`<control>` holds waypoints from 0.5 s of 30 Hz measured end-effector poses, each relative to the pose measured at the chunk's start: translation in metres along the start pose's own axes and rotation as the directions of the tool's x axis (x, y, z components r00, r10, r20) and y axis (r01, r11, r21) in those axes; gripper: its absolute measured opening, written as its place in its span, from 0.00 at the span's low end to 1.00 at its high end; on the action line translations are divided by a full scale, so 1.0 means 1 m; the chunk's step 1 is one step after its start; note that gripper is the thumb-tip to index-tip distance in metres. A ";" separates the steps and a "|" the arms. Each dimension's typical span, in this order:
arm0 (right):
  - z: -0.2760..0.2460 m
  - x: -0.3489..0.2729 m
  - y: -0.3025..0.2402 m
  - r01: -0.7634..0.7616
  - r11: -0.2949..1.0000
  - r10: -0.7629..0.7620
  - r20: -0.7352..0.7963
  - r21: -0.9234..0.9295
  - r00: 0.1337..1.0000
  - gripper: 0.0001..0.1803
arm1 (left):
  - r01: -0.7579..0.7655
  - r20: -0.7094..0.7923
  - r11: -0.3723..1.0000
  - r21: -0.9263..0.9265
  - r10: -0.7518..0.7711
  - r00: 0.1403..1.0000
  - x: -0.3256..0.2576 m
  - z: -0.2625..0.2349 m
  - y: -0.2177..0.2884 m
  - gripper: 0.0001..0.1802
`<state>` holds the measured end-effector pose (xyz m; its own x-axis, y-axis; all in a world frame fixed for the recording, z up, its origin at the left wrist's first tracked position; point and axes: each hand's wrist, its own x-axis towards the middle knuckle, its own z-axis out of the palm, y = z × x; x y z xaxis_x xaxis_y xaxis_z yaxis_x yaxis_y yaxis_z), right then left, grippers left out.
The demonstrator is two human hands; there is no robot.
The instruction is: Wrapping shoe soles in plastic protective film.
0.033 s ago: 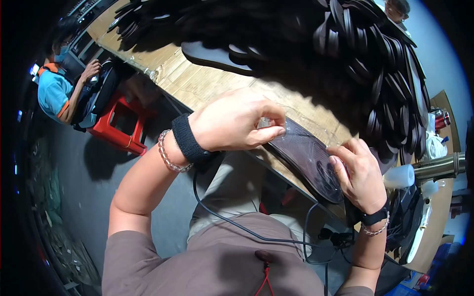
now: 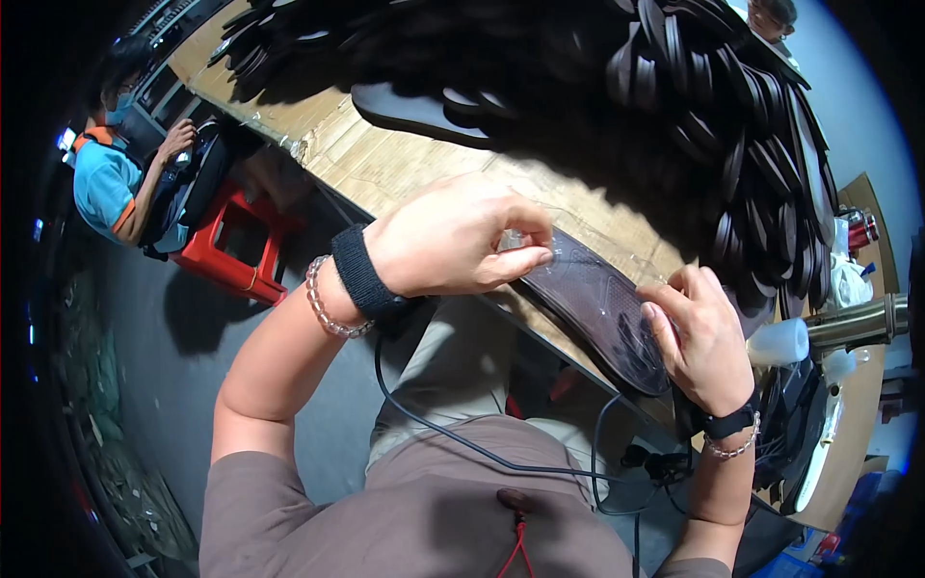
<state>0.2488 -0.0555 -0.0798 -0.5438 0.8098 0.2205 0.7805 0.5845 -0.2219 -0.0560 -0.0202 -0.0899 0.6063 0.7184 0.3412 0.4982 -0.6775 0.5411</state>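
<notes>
A dark brown shoe sole (image 2: 599, 301) with a textured face lies slantwise at the near edge of the wooden table. Clear, wrinkled plastic film (image 2: 578, 258) covers it and shines in the light. At its upper left end my left hand (image 2: 472, 241) is closed, thumb and forefinger pinching a bit of that film. My right hand (image 2: 701, 337) is at the right side, thumb and curled fingers closed on the film along the sole's edge. The sole's lower right end is partly behind my right hand.
A big heap of dark soles (image 2: 540, 87) covers the far table (image 2: 371, 149). One sole (image 2: 414, 114) lies at its near edge. A metal tube with a translucent roll (image 2: 779, 343) stands right. A cable (image 2: 462, 460) crosses my lap. A person (image 2: 111, 188) sits left on a red stool (image 2: 231, 236).
</notes>
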 end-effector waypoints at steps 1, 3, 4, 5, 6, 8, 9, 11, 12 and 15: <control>0.000 -0.002 0.000 0.010 0.999 -0.010 -0.018 -0.051 1.000 0.08 | 0.028 0.015 1.000 0.001 -0.028 0.999 -0.001 -0.001 0.002 0.11; 0.003 -0.004 0.005 -0.028 0.999 0.027 -0.035 -0.045 0.999 0.08 | 0.023 0.014 1.000 0.020 -0.023 1.000 -0.004 0.001 0.001 0.10; 0.002 -0.005 0.008 0.002 0.992 -0.009 -0.056 -0.123 0.998 0.09 | 0.035 0.022 0.999 0.014 -0.036 0.999 -0.005 0.000 0.001 0.09; 0.002 -0.006 0.010 0.030 0.979 -0.045 -0.073 -0.200 0.996 0.11 | 0.048 0.031 0.999 0.008 -0.049 0.998 -0.006 -0.001 0.002 0.09; 0.000 -0.006 0.010 -0.017 0.975 0.000 -0.076 -0.223 0.997 0.15 | 0.042 0.021 0.999 0.019 -0.042 0.999 -0.006 -0.002 0.004 0.08; -0.004 -0.006 0.015 0.003 0.953 -0.054 -0.161 -0.302 0.986 0.15 | 0.051 0.032 0.999 0.021 -0.051 0.998 -0.005 -0.003 0.007 0.08; -0.006 -0.006 0.017 0.025 0.925 -0.121 -0.234 -0.379 0.965 0.15 | 0.069 0.039 0.997 0.024 -0.069 0.997 -0.005 -0.003 0.008 0.08; -0.007 -0.009 0.019 -0.023 0.907 -0.100 -0.268 -0.420 0.958 0.15 | 0.072 0.048 0.997 0.024 -0.073 0.996 -0.005 -0.003 0.008 0.08; -0.009 -0.009 0.018 -0.034 0.946 -0.070 -0.305 -0.322 0.950 0.14 | 0.080 0.053 0.997 0.023 -0.082 0.995 -0.004 -0.002 0.008 0.09; -0.008 -0.011 0.010 0.069 0.997 -0.057 -0.330 0.023 0.942 0.06 | 0.097 0.063 0.995 0.013 -0.098 0.993 -0.003 -0.002 0.009 0.08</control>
<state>0.2652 -0.0587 -0.0769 -0.4552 0.7124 0.5341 0.7337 0.6400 -0.2283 -0.0548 -0.0284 -0.0843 0.5922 0.7700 0.2375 0.5632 -0.6063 0.5614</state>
